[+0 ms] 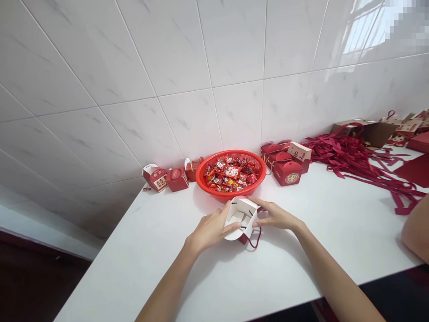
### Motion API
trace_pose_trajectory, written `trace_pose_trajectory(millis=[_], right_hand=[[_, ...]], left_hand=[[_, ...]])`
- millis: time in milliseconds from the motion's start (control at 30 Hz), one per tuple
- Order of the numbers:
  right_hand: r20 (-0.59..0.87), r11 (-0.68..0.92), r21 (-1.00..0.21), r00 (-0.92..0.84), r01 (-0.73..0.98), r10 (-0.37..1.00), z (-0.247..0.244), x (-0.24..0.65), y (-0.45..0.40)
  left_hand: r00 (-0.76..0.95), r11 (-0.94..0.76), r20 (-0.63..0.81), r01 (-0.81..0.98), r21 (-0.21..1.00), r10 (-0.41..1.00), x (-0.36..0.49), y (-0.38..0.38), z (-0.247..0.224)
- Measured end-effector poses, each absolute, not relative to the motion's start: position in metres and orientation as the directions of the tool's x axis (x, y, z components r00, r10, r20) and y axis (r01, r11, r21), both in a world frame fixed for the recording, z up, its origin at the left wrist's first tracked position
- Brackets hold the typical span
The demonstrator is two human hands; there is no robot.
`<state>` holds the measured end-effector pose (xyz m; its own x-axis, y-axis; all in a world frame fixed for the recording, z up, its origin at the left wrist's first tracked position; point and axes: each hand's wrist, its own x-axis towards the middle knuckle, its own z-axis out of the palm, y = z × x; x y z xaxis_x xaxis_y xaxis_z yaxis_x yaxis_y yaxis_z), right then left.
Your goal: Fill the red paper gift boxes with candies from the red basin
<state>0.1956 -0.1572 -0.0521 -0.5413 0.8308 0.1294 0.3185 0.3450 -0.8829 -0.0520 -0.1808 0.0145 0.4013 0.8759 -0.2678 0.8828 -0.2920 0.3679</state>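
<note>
Between my hands is a small open candy box (241,216), white inside and red outside, with a dark red cord handle (256,239) hanging off its near right side. My left hand (212,226) grips the box's left side, thumb over the near flap. On the other side, my right hand (273,215) holds the right wall between thumb and fingers. The inside of the box faces up, and no candy shows in it. Just behind it stands a red plastic basket (203,184) full of red-wrapped candies (231,172).
Closed red boxes (178,179) stand left of the basket, and more red boxes (287,172) stand right of it. Dark red ribbons (348,152) lie in a heap farther right, near a cardboard box (382,134). Another person's arm (415,228) rests at the right edge. A tiled wall (181,53) backs the white table (140,259).
</note>
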Motion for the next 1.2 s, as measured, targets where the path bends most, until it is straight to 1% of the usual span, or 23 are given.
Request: trace_pose_trajectory(millis=[133,233,300,433,533,600,667,700,733,767,833,900,1000,1200], right_hand=[[0.129,0.341,-0.875,-0.513,0.345,0.848,-0.053,0.199,-0.155],[0.128,0.324,-0.899,-0.532,0.294,0.837,-0.053,0.203,-0.154],[0.146,0.314,-0.912,-0.504,0.265,0.851,-0.054,0.206,-0.153],[0.263,0.359,-0.905,-0.362,0.230,0.894,-0.053,0.209,-0.150],[0.326,0.387,-0.882,-0.246,0.269,0.913,-0.052,0.208,-0.149],[0.351,0.393,-0.868,-0.185,0.304,0.918,-0.052,0.206,-0.149],[0.365,0.390,-0.863,-0.138,0.320,0.921,-0.052,0.204,-0.149],[0.369,0.388,-0.863,-0.122,0.323,0.921,-0.052,0.203,-0.149],[0.372,0.387,-0.863,-0.111,0.326,0.922,-0.052,0.202,-0.150],[0.374,0.386,-0.862,-0.102,0.330,0.922,-0.052,0.201,-0.150],[0.383,0.386,-0.855,-0.080,0.346,0.920,-0.053,0.200,-0.150],[0.398,0.387,-0.844,-0.050,0.371,0.916,-0.053,0.200,-0.149],[0.425,0.392,-0.828,-0.007,0.400,0.905,-0.054,0.201,-0.149],[0.465,0.402,-0.823,0.069,0.401,0.883,-0.049,0.199,-0.152]], left_hand=[[0.425,-0.327,-0.199,0.861,0.389,0.883,-0.051,-0.175,0.008],[0.426,-0.345,-0.200,0.874,0.342,0.882,-0.057,-0.173,0.011],[0.429,-0.358,-0.185,0.876,0.322,0.884,-0.063,-0.171,0.019],[0.439,-0.392,-0.091,0.864,0.318,0.894,-0.077,-0.161,0.041],[0.398,-0.381,0.008,0.873,0.306,0.918,-0.081,-0.140,0.056],[0.374,-0.367,0.041,0.875,0.315,0.927,-0.078,-0.118,0.061],[0.392,-0.364,-0.032,0.878,0.310,0.919,-0.071,-0.090,0.062],[0.400,-0.357,-0.110,0.891,0.280,0.910,-0.065,-0.076,0.060],[0.406,-0.356,-0.230,0.906,0.228,0.884,-0.059,-0.063,0.056],[0.407,-0.357,-0.299,0.910,0.209,0.863,-0.052,-0.051,0.052],[0.410,-0.365,-0.385,0.912,0.188,0.827,-0.036,-0.032,0.039],[0.396,-0.361,-0.412,0.918,0.163,0.821,-0.021,-0.021,0.025],[0.397,-0.367,-0.392,0.918,0.152,0.830,-0.008,-0.016,0.008],[0.482,-0.423,-0.329,0.874,0.238,0.812,-0.015,-0.012,-0.006]])
